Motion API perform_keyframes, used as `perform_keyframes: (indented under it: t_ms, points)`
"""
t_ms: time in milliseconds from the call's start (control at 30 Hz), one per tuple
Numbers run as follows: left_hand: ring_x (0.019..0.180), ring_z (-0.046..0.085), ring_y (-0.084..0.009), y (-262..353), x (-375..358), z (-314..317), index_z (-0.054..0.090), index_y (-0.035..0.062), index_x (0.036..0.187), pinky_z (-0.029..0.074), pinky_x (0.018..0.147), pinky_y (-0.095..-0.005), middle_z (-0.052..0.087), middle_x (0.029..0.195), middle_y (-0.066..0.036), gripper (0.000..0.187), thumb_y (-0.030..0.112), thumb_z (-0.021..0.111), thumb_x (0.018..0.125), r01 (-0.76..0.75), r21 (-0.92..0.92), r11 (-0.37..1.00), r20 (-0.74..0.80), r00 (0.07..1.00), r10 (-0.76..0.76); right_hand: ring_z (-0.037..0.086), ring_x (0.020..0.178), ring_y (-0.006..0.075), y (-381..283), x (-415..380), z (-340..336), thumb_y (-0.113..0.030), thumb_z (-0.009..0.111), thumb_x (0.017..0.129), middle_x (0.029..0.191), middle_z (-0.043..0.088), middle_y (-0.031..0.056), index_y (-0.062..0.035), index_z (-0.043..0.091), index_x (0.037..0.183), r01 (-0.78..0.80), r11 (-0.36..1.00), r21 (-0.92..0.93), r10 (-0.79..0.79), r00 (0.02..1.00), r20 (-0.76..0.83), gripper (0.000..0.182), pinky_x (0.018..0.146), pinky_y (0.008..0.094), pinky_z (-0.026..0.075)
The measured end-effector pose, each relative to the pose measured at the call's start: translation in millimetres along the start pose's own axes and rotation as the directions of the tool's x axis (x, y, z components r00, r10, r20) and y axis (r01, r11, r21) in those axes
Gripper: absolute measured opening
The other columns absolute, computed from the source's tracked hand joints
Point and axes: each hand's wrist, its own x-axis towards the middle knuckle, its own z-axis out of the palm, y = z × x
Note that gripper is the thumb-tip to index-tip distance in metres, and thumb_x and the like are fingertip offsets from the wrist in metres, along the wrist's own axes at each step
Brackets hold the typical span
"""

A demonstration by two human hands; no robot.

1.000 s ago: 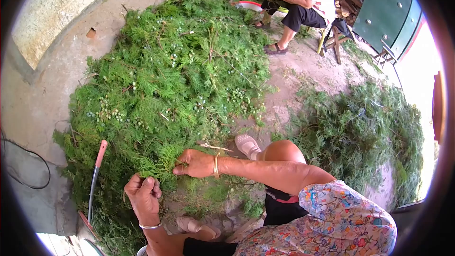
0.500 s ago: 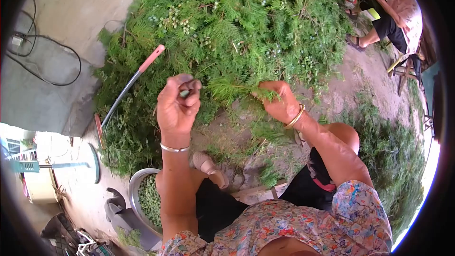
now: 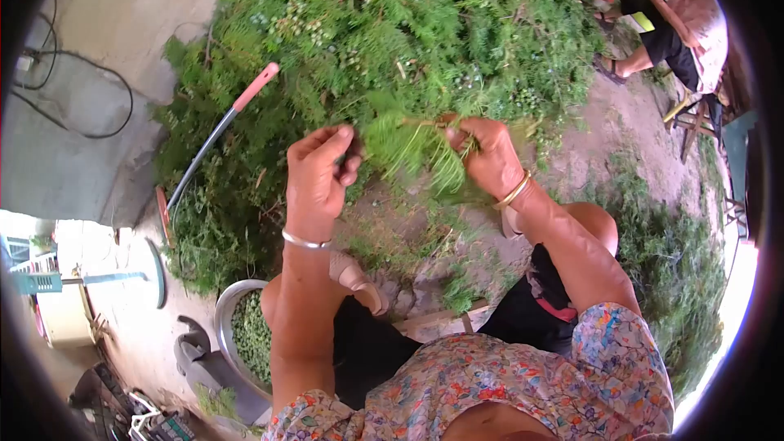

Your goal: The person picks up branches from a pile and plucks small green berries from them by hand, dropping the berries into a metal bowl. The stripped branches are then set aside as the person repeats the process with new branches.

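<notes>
My right hand (image 3: 487,155) pinches a leafy green conifer sprig (image 3: 408,144) by its stem, and the feathery leaves point left. Close to the sprig's tip, my left hand (image 3: 320,170) has its fingers curled in; what lies inside them is hidden now. Ahead of both hands spreads a large heap of cut conifer branches (image 3: 392,41) with clusters of small pale green cones (image 3: 306,28). A metal basin (image 3: 224,322) full of small green cones stands at my left knee.
A tool with a grey shaft and pink handle (image 3: 256,87) leans on the heap's left side. More cut branches (image 3: 670,278) lie at right. Another person (image 3: 690,24) sits at upper right. A black cable (image 3: 106,73) hangs at upper left.
The sprig in my right hand has risen and now shows more leaves. My left hand has turned and shifted slightly right; the pale green bit in its fingers is out of sight.
</notes>
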Motion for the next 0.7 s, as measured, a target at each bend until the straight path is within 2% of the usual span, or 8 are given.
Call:
perform_keyframes:
  t_ms: [100,133,167,233,333,467,600,700]
  points:
    - [0.052,0.048,-0.0106,-5.9,-3.0,3.5,0.059,-0.0032,0.085,0.032,0.04,-0.0182,0.058,0.071,-0.012,0.015,0.01,0.063,0.081,0.059,0.044,0.997,0.008,0.998,-0.06,0.06,0.073,0.0173,-7.4,12.0,-23.9,-0.012,0.056,0.084,0.081,0.063,0.007,-0.0016,0.064,0.091,-0.28,0.927,0.25,0.265,0.96,0.095,0.015,0.064,0.0331,0.048]
    - [0.052,0.048,-0.0104,-7.7,-4.3,4.8,0.059,-0.0035,0.086,0.031,0.04,-0.0183,0.058,0.07,-0.011,0.015,0.01,0.063,0.081,0.073,0.096,0.993,0.009,0.997,-0.074,0.058,0.073,0.0161,-13.1,15.2,-22.5,-0.02,0.053,0.088,0.086,0.062,0.006,-0.0011,0.062,0.093,-0.392,0.63,0.67,0.45,0.888,0.097,0.021,0.063,0.0335,0.047]
    - [0.051,0.047,-0.0101,-10.8,-6.4,6.6,0.06,-0.0038,0.086,0.031,0.04,-0.0183,0.058,0.069,-0.011,0.015,0.01,0.063,0.081,0.087,0.149,0.985,0.004,0.996,-0.088,0.056,0.073,0.0149,-16.4,16.3,-24.7,-0.027,0.05,0.092,0.091,0.061,0.005,-0.0007,0.06,0.096,-0.343,0.168,0.924,0.586,0.789,0.186,0.028,0.062,0.0339,0.047]
    - [0.05,0.046,-0.0087,-18.5,-10.9,11.6,0.061,-0.0034,0.088,0.031,0.039,-0.018,0.058,0.066,-0.009,0.017,0.011,0.063,0.081,0.08,0.228,0.97,0.067,0.993,-0.098,0.051,0.071,0.0162,-10.5,18.3,-35.3,-0.027,0.048,0.092,0.091,0.057,0.009,-0.0005,0.053,0.104,-0.374,0.168,0.912,0.601,0.772,0.206,0.03,0.06,0.0346,0.044]
    - [0.048,0.045,-0.0068,-25.8,-19.1,24.0,0.062,-0.001,0.09,0.029,0.039,-0.0178,0.057,0.063,-0.005,0.016,0.013,0.063,0.082,0.154,0.363,0.919,0.155,0.963,-0.223,0.043,0.063,0.02,3.7,20.9,-38.4,-0.029,0.039,0.095,0.081,0.051,0.0104,-0.0023,0.042,0.112,-0.239,-0.249,0.939,0.64,0.687,0.344,0.031,0.059,0.0342,0.039]
    - [0.048,0.046,-0.0074,-32.4,-21.4,28.2,0.061,-0.0024,0.088,0.028,0.039,-0.0183,0.057,0.064,-0.006,0.019,0.015,0.063,0.081,0.195,0.368,0.909,0.173,0.946,-0.273,0.042,0.062,0.0174,20.6,15.6,-42.8,-0.035,0.035,0.095,0.078,0.048,0.0076,-0.0031,0.043,0.112,-0.19,-0.386,0.903,0.468,0.803,0.369,0.037,0.055,0.0295,0.033]
    - [0.048,0.046,-0.0092,-38.2,-15.9,16.9,0.061,-0.0029,0.087,0.028,0.038,-0.0192,0.057,0.064,-0.007,0.017,0.013,0.062,0.08,0.145,0.34,0.929,0.136,0.97,-0.201,0.05,0.068,0.0189,7.6,5.1,-62.0,-0.035,0.036,0.095,0.079,0.051,0.0076,-0.004,0.044,0.11,-0.312,-0.119,0.942,0.624,0.715,0.316,0.036,0.053,0.0283,0.038]
    - [0.048,0.047,-0.011,-40.9,-16.1,7.6,0.061,-0.0034,0.087,0.029,0.036,-0.0203,0.057,0.064,-0.008,0.016,0.011,0.062,0.08,0.129,0.334,0.934,0.076,0.984,-0.163,0.055,0.074,0.0217,14.3,0.0,-72.3,-0.034,0.042,0.093,0.084,0.055,0.0093,-0.0049,0.045,0.108,-0.047,-0.078,0.996,0.608,0.79,0.085,0.032,0.059,0.0312,0.046]
